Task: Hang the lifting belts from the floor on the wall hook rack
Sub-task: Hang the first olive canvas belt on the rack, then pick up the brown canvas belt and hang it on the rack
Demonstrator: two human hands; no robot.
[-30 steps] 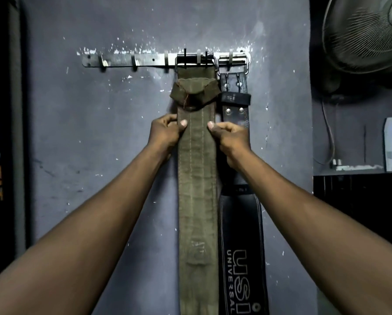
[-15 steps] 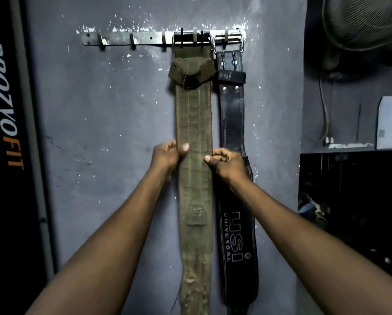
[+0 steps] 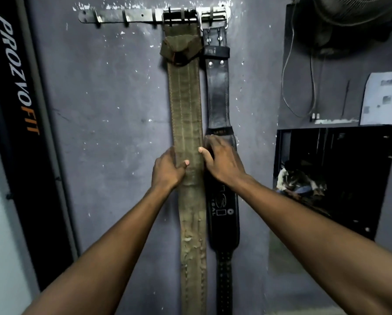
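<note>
Grey paint-flecked wall [image 3: 113, 114]; black vertical PROZOFIT banner [image 3: 19, 92] at left; dark wall fan [image 3: 358, 21] upper right; white paper sheet [image 3: 382, 98] beneath fan.

The wall [image 3: 104, 114] was painted a dull grey-violet and flecked with white chips, thickest toward twelve o'clock. At nine o'clock a black vertical panel [image 3: 19, 123] leaned along the frame's edge, lettered "PROZVOFIT" in white and orange, with a paler surface beyond it at eight o'clock. At one o'clock a wall fan [image 3: 358, 21] hung in shadow, and thin cables [image 3: 288, 71] looped down from it to a narrow ledge [image 3: 336, 121]. A pale paper sheet [image 3: 381, 98] was stuck above that ledge at two o'clock. Below, at three o'clock, a dark opening [image 3: 354, 169] held dim, blurred shapes. The light was low and cool.
</note>
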